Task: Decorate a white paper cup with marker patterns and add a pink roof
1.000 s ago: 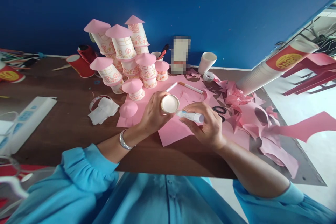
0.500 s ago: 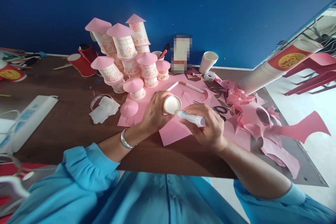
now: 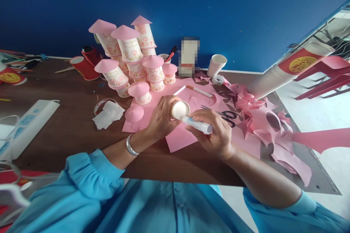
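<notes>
While the left hand [image 3: 161,118] wraps its grip around a small paper cup [image 3: 179,110], turned so its white round end faces the camera, the right hand [image 3: 217,133] clenches a white glue stick [image 3: 197,125] whose tip touches that end's lower rim. Judging by this, gluing of the cup looks under way rather than finished, and no pink top sits on it. Just beyond the grip lie sheets of pink paper [image 3: 180,138] on the brown surface [image 3: 68,127], with a loose pink cone [image 3: 133,113] to the left of the cup and scissors [image 3: 228,115] just past the right hand. Further out from the grip stands a cluster of finished cup towers [image 3: 131,58], each already capped in pink and drawn with orange patterns, so much of the work appears done. Pink offcuts [image 3: 262,120] pile up to the right, near a long sleeve of stacked cups [image 3: 287,69] with a red band and gold emblem. Blue print on the glue stick is too small to read, and no other writing is legible.
</notes>
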Available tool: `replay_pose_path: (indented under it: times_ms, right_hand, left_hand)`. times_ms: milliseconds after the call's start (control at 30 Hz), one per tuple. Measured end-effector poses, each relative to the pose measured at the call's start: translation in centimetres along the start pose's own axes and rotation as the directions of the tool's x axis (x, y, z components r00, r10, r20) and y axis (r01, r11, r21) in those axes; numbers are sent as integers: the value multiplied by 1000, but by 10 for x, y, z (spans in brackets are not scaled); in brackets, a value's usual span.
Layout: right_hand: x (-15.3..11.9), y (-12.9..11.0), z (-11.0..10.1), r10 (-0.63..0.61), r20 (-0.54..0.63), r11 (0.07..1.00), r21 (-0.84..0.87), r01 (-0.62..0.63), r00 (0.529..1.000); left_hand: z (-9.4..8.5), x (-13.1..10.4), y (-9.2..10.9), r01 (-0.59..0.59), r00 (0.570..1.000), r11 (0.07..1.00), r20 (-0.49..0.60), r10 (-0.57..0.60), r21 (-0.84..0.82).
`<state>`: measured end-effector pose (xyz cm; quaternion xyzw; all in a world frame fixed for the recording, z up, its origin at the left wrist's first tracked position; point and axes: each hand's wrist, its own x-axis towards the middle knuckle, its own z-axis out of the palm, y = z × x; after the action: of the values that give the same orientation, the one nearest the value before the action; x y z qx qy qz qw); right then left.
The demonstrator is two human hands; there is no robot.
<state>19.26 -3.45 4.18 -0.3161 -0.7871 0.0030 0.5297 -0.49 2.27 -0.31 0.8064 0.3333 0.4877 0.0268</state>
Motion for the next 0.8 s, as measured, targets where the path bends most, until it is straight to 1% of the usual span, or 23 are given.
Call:
replay_pose_path:
  times_ms: [167,333,467,600,667,800]
  right_hand:
    - [-2,0,2,-16,34,1000,-19,16,999]
    - [-3,-2,2,-21,37,999,-35,22,999]
    - [-4,-4,4,-62,58,997,-40,65,996]
    - [-3,-6,4,-59,18,997,-40,59,998]
    - [-3,-5,3,-58,9,996,-61,59,998]
    - [-4,-3,3,-96,47,990,-100,100,994]
  left_hand:
    - [1,-1,0,-16,1000,999,-5,16,28]
    - [0,1,0,-31,999,999,-11,31,42]
    - [-3,2,-1,-9,1000,998,-6,9,58]
    - [-4,2,-1,-23,1000,995,0,23,97]
    - [-3,1,-1,-38,999,992,23,36,120]
    - [-2,-1,0,-60,996,989,80,50,134]
